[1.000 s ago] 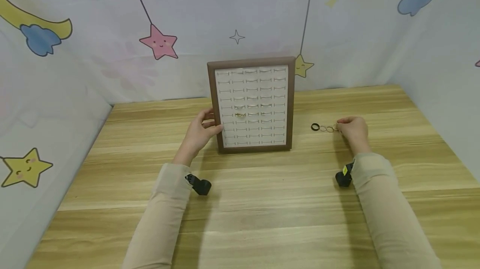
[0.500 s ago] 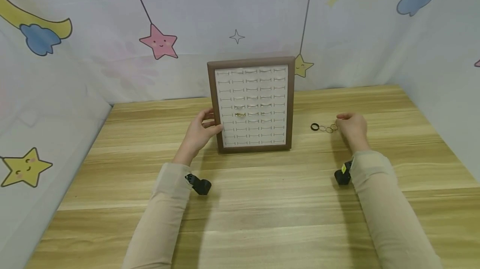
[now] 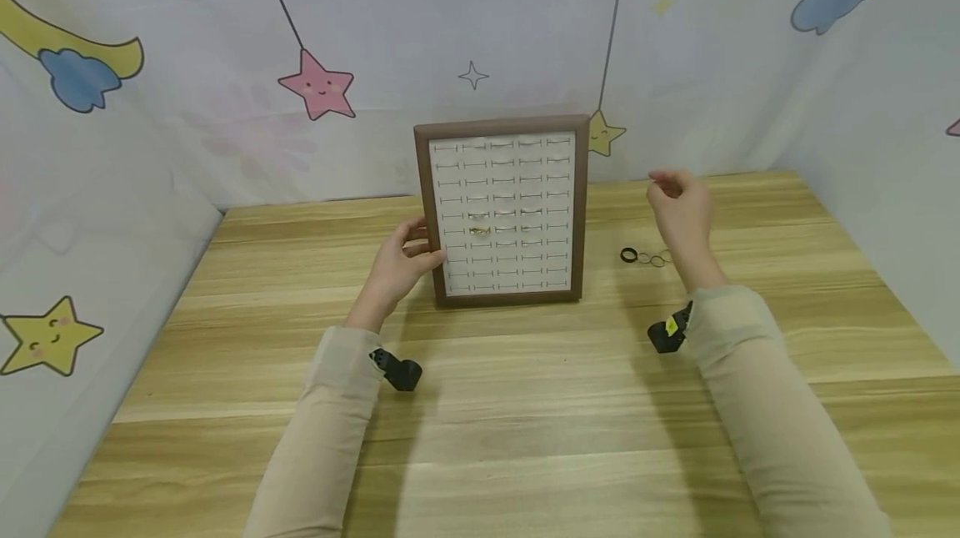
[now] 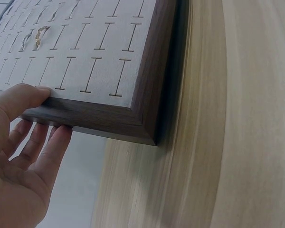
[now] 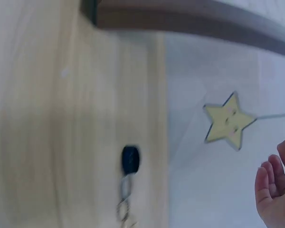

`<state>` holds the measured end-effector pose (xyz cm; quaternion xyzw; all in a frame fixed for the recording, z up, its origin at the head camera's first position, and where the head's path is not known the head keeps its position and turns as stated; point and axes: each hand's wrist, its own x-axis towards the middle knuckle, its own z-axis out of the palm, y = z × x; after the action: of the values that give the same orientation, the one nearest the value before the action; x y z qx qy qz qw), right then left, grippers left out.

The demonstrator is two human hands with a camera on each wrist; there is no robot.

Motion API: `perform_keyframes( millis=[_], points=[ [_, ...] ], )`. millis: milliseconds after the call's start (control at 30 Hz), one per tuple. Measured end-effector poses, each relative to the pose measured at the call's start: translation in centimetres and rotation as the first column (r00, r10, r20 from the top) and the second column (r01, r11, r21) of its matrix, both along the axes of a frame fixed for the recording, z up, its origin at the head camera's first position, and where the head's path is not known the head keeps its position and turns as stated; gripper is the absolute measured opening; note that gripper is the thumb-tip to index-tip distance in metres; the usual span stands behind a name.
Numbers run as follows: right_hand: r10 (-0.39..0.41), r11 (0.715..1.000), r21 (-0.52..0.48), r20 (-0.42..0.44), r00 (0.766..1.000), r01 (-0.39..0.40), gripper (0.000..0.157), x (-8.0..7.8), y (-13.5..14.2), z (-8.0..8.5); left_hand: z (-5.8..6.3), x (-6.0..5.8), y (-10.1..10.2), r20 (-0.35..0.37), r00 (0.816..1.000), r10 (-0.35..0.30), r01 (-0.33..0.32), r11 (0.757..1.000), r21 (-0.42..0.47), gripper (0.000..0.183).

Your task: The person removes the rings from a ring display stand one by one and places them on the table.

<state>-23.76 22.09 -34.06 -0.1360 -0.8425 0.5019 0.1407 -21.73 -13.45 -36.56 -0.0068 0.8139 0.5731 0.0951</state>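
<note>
Slotted ring board (image 3: 510,299), brown frame, standing on wooden table (image 3: 525,404).
Left hand (image 3: 397,267) grips the board's left edge, thumb in front, fingers behind; gold ring (image 4: 39,37) in a slot left of centre; right of the board, black ring (image 5: 130,160) and thin rings (image 3: 651,261) in a row; right hand (image 3: 684,213) raised nearby, fingers curled, contents cannot be told.
</note>
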Motion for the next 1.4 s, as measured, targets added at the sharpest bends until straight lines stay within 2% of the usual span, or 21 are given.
perform_keyframes(
  millis=[133, 233, 400, 567, 767, 967, 1233, 1400],
  points=[
    [-0.007, 1.0, -0.028, -0.121, 0.993, 0.003, 0.03, 0.1, -2.1, 1.6, 0.0, 0.0, 0.0, 0.001, 1.0, -0.003, 0.003, 1.0, 0.002, 0.069],
    [0.014, 0.999, -0.042, -0.229, 0.973, -0.024, 0.027, 0.2, -3.8, 2.4, 0.1, 0.0, 0.0, 0.005, 1.0, -0.004, 0.004, 1.0, -0.003, 0.07],
    [0.134, 0.99, 0.004, -0.365, 0.921, -0.142, 0.025, 0.7, -6.5, 3.1, 0.2, 0.0, 0.0, 0.01, 1.0, -0.004, 0.005, 1.0, -0.01, 0.07],
    [0.277, 0.961, 0.098, -0.402, 0.873, -0.26, 0.025, 1.5, -9.1, 3.4, 0.2, 0.0, 0.0, 0.006, 1.0, -0.007, 0.008, 1.0, -0.011, 0.07],
    [0.413, 0.91, 0.208, -0.369, 0.833, -0.359, 0.025, 2.1, -11.5, 3.0, 0.2, 0.1, 0.0, 0.011, 1.0, -0.008, 0.008, 1.0, -0.01, 0.07],
    [0.512, 0.85, 0.307, -0.289, 0.809, -0.428, 0.025, 2.2, -13.2, 2.3, 0.2, 0.1, 0.0, 0.011, 1.0, -0.008, 0.008, 1.0, -0.012, 0.07],
    [0.56, 0.797, 0.39, -0.194, 0.806, -0.46, 0.025, 2.2, -14.7, 1.5, 0.1, 0.1, -0.1, 0.012, 1.0, -0.007, 0.007, 1.0, -0.009, 0.07],
    [0.572, 0.777, 0.414, -0.151, 0.806, -0.474, 0.022, 2.0, -15.1, 1.0, 0.0, 0.0, -0.1, 0.013, 1.0, -0.005, 0.005, 1.0, -0.009, 0.07]
  ],
)
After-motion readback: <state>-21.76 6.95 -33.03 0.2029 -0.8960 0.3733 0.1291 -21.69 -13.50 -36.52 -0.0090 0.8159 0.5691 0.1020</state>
